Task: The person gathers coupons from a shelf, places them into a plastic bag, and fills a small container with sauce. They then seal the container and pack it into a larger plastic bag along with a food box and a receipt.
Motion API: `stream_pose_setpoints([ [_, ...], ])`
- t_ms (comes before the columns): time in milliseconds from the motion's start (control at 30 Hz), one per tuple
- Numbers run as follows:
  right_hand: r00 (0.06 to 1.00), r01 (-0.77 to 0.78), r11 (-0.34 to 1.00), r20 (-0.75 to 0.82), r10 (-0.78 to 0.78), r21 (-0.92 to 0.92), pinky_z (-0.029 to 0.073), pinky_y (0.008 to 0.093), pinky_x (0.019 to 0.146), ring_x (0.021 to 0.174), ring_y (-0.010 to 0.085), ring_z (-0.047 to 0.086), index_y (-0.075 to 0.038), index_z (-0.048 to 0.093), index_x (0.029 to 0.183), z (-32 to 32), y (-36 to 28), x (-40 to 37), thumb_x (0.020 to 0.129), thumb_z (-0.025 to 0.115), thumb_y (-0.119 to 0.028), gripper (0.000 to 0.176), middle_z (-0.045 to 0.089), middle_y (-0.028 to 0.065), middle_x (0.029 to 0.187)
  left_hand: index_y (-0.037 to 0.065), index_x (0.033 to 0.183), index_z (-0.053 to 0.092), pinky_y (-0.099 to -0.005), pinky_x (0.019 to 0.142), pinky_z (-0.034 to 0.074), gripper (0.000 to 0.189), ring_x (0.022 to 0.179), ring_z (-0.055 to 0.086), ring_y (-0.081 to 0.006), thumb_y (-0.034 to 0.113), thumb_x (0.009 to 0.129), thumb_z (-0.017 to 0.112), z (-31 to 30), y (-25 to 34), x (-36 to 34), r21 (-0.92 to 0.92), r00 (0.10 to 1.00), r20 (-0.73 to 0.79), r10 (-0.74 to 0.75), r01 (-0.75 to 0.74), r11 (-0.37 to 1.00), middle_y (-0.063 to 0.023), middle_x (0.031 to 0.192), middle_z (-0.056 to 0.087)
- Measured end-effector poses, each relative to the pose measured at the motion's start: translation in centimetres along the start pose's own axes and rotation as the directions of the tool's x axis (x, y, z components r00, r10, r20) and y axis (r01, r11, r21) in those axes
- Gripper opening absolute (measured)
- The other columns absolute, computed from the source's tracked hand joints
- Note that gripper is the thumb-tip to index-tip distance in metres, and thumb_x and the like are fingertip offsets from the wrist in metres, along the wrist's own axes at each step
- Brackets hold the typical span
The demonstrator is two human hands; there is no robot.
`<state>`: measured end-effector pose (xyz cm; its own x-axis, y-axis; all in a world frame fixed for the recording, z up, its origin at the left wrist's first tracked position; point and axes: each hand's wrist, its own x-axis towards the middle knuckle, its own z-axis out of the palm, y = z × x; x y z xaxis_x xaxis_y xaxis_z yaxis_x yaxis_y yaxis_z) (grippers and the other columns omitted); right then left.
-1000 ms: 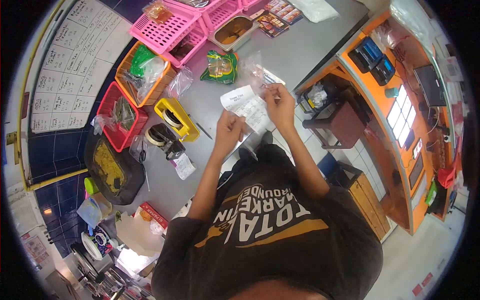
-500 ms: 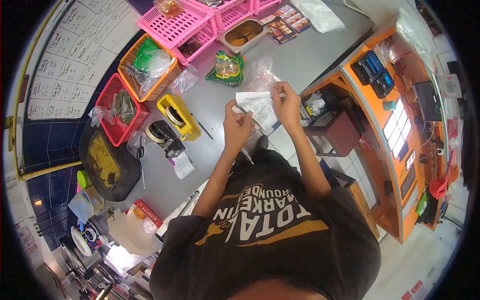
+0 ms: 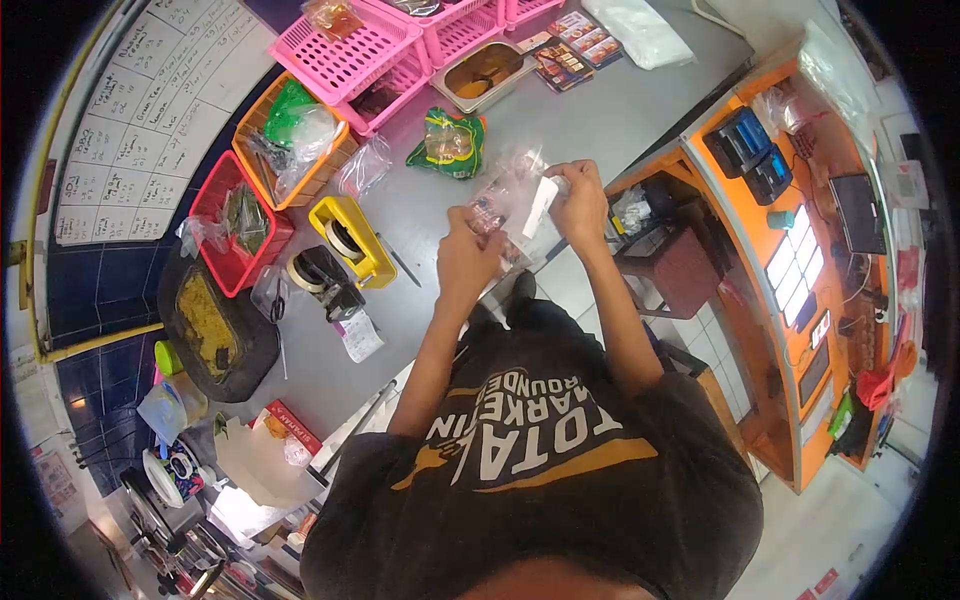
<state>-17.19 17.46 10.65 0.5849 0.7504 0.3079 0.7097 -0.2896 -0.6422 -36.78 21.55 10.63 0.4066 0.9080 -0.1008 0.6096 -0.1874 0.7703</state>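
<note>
My right hand (image 3: pixel 580 207) is closed in a pinch on a white paper receipt (image 3: pixel 541 208), which is tilted so it shows as a narrow strip. My left hand (image 3: pixel 468 258) has its fingers closed at the lower edge of a clear plastic bag (image 3: pixel 490 208) with reddish printed contents. Between the two hands, the bag lies partly behind the receipt, at the edge of the grey table (image 3: pixel 425 215). Just beyond it sits a green and yellow packet (image 3: pixel 449 145).
A yellow tape dispenser (image 3: pixel 375 262) and a black tape dispenser (image 3: pixel 335 290) stand left of my hands. Beyond are red (image 3: pixel 265 245) and orange (image 3: pixel 335 160) baskets, pink crates (image 3: pixel 345 55) and a metal tray (image 3: pixel 485 95). An orange counter (image 3: pixel 720 190) is at right.
The receipt was spread between both hands with its print facing me. Now it is turned nearly edge-on in my right hand, and my left hand is on the plastic bag, which shows more.
</note>
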Motion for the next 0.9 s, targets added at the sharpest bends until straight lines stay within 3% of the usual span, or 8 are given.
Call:
stream_pose_setpoints([
  [100,0.999,0.019,1.0,0.04,-0.02,0.017,0.051,0.0386,0.07,0.082,0.0291,0.065,-0.011,0.07,0.093,0.1,1.3,0.9,0.076,0.076,-0.01,0.018,0.063,0.009,0.093,0.006,0.115,0.037,-0.0282,0.048,0.05,0.051,0.055,0.067,-0.0158,0.017,0.085,0.077,-2.5,1.3,-0.8,-0.205,0.968,0.102,-0.229,0.246,0.947,-0.0116,0.057,0.063],
  [200,0.944,-0.282,0.901,0.26,0.2,0.33,0.052,0.0337,0.068,0.077,0.0211,0.064,-0.005,0.069,0.092,0.5,3.4,2.5,0.076,0.082,-0.018,0.024,0.065,0.0081,0.087,0.007,0.117,0.035,-0.029,0.051,0.055,0.048,0.058,0.067,-0.0172,0.004,0.087,0.072,-1.5,-2.4,-0.9,-0.606,0.971,0.201,-0.127,0.226,0.763,-0.0109,0.066,0.066],
  [300,0.863,-0.339,0.862,0.489,0.125,0.377,0.051,0.0304,0.067,0.073,0.0158,0.063,0.0,0.068,0.092,1.7,6.9,4.4,0.076,0.085,-0.025,0.035,0.067,0.0072,0.08,0.007,0.135,0.03,-0.0341,0.06,0.062,0.061,0.065,0.07,-0.0218,-0.004,0.087,0.067,-0.3,-5.1,-0.6,-0.778,0.972,0.234,-0.037,0.21,0.592,-0.0133,0.079,0.069],
  [533,0.82,0.075,0.991,0.559,-0.124,0.11,0.052,0.0359,0.072,0.079,0.0262,0.067,0.001,0.066,0.101,-0.7,5.1,9.9,0.083,0.077,-0.04,0.046,0.07,0.0125,0.087,0.01,0.159,0.01,-0.0357,0.066,0.062,0.089,0.075,0.073,-0.0261,-0.002,0.09,0.065,3.5,-9.8,-1.0,-0.766,0.929,0.361,-0.082,0.345,0.542,-0.0171,0.084,0.07],
  [600,0.802,0.167,0.936,0.509,-0.311,0.309,0.053,0.0381,0.08,0.092,0.0336,0.068,0.002,0.064,0.111,-2.7,1.4,13.6,0.085,0.074,-0.042,0.052,0.07,0.0186,0.1,0.009,0.158,0.009,-0.0346,0.064,0.062,0.088,0.072,0.072,-0.0246,0.0,0.091,0.065,4.3,-9.9,-2.2,-0.802,0.962,0.248,-0.116,0.271,0.533,-0.0166,0.085,0.07],
  [733,0.391,0.759,0.61,0.587,-0.709,0.23,0.054,0.0409,0.085,0.094,0.0319,0.068,-0.001,0.055,0.133,-5.7,-11.3,14.5,0.077,0.077,-0.057,0.082,0.068,0.0199,0.111,0.005,0.155,0.016,-0.0324,0.06,0.06,0.075,0.069,0.071,-0.0226,0.009,0.096,0.063,5.8,-9.9,-4.6,-0.802,0.972,0.073,-0.223,0.19,0.567,-0.0154,0.088,0.069],
  [800,0.219,0.791,0.603,0.968,-0.121,-0.104,0.054,0.0419,0.087,0.1,0.0326,0.068,-0.002,0.064,0.125,-5.1,-17.0,13.0,0.067,0.078,-0.063,0.085,0.07,0.0187,0.112,0.001,0.151,0.02,-0.0313,0.06,0.06,0.067,0.071,0.071,-0.0225,0.014,0.099,0.06,5.6,-9.1,-5.6,-0.753,0.962,0.077,-0.264,0.229,0.617,-0.0158,0.091,0.069],
  [900,0.04,0.925,0.366,0.987,0.158,-0.096,0.054,0.0419,0.084,0.099,0.0316,0.069,-0.003,0.075,0.102,-1.9,-18.4,11.7,0.066,0.079,-0.052,0.061,0.072,0.0159,0.104,-0.001,0.151,0.019,-0.0308,0.059,0.059,0.066,0.07,0.071,-0.0232,0.016,0.1,0.057,6.2,-8.6,-5.7,-0.771,0.931,0.177,-0.319,0.333,0.542,-0.0164,0.094,0.068],
])
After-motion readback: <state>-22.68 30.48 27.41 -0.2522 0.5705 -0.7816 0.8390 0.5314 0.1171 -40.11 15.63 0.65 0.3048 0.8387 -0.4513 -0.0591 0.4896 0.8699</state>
